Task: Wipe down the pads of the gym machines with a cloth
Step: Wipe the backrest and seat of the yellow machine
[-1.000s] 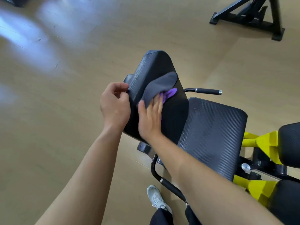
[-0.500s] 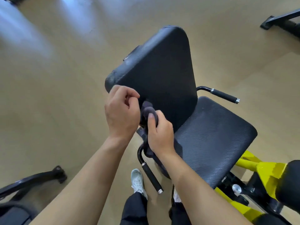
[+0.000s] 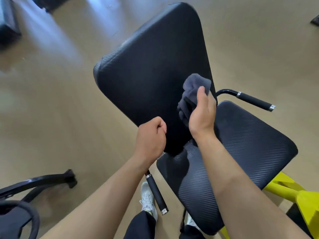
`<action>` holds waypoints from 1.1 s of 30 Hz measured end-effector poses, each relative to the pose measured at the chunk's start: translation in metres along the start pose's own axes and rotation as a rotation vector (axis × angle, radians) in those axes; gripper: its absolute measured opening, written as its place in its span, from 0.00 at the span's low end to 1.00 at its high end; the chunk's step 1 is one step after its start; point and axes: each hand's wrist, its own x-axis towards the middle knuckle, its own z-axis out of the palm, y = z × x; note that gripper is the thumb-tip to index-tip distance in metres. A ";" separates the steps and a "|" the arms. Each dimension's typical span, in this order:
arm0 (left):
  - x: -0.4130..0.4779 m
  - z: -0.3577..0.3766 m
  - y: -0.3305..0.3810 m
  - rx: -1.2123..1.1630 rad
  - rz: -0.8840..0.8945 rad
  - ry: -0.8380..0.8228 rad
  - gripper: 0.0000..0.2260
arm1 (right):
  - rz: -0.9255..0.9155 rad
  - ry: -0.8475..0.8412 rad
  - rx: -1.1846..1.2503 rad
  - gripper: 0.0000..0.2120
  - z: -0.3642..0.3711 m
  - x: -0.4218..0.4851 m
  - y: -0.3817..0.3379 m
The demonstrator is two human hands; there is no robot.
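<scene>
- Floor (image 3: pixel 51 109) first: tan wood, shiny with window glare, pretty blurry toward the far side. Some dark frame of another machine (image 3: pixel 43 181) pokes in at the lower left, can't really tell what it is.
- Back pad (image 3: pixel 146 66): big black textured slab, tilted, long axis running from the narrow end near the hands up and away to the wide rounded top. Most of it sits up and to the left of the cloth.
- Seat pad (image 3: pixel 241 144): same black ribbed stuff, just below and right of the back pad, with a yellow frame (image 3: pixel 293 192) sticking out underneath. The right forearm covers part of it.
- Two black handles, one by the near edge (image 3: pixel 156 194), one off to the far right (image 3: pixel 253 100).
- Right hand (image 3: pixel 202 112): fingers wrapped around a bunched grey cloth (image 3: pixel 195 88), which is pressed on the back pad's right edge. It's the hand doing the work, so I'd guess the next swipe goes left and up along the pad.
- Left hand (image 3: pixel 150 135): curled into a loose fist at the pad's lower edge. Whether it's gripping the edge or just resting there, can't tell.
- White shoes (image 3: pixel 147 199) at the bottom, half hidden by the handle and the seat.
</scene>
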 end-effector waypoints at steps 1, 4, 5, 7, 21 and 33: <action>0.002 -0.002 -0.002 0.005 0.007 -0.002 0.11 | -0.083 -0.046 -0.006 0.11 0.009 0.006 -0.006; 0.009 -0.009 -0.009 0.030 0.073 0.016 0.13 | -0.372 -0.142 -0.246 0.22 0.040 0.029 -0.007; 0.011 -0.012 -0.011 0.038 0.095 0.018 0.12 | -0.459 -0.147 -0.374 0.24 0.049 0.038 -0.003; 0.013 -0.015 -0.017 0.049 0.124 0.006 0.11 | -0.568 -0.107 -0.611 0.27 0.063 0.052 0.016; 0.017 -0.063 -0.031 0.106 0.223 0.107 0.08 | -1.009 -0.113 -0.917 0.21 0.095 0.038 0.018; 0.009 -0.072 -0.045 0.004 0.148 0.164 0.08 | -0.295 -0.223 -0.891 0.37 0.072 -0.016 0.093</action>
